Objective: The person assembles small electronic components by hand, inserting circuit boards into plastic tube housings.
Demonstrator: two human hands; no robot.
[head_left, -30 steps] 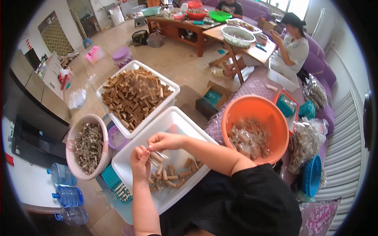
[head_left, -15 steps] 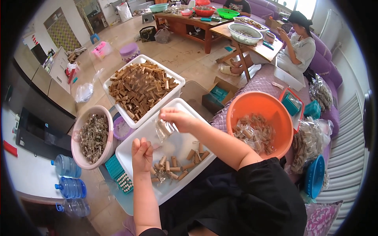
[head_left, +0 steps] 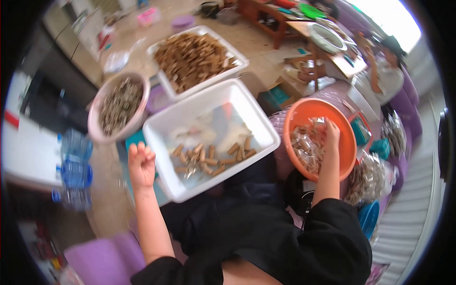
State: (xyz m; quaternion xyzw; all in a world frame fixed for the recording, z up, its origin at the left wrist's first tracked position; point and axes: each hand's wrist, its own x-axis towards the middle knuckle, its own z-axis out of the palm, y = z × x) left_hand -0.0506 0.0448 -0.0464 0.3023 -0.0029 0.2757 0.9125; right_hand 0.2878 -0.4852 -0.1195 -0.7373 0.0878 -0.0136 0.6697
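Note:
My right hand is inside the orange basin, at its right side. Its fingers are pinched at the edge of a clear plastic packet. Under and beside it lie many similar clear packets with pale brown contents. My left hand is raised just left of the white tray, fingers curled in; what they hold, if anything, I cannot make out. Several small brown tubes lie loose in the tray's near half, with a shiny bit of wrap among them.
Behind the tray, a second white tray is heaped with brown pieces. A pink basin of greyish strips stands left. Blue water bottles line the far left. At the back right a person sits by a table with basins.
My right hand has moved right from over the white tray into the orange basin with the packet. My left hand has shifted left, off the tray. The whole view has tilted.

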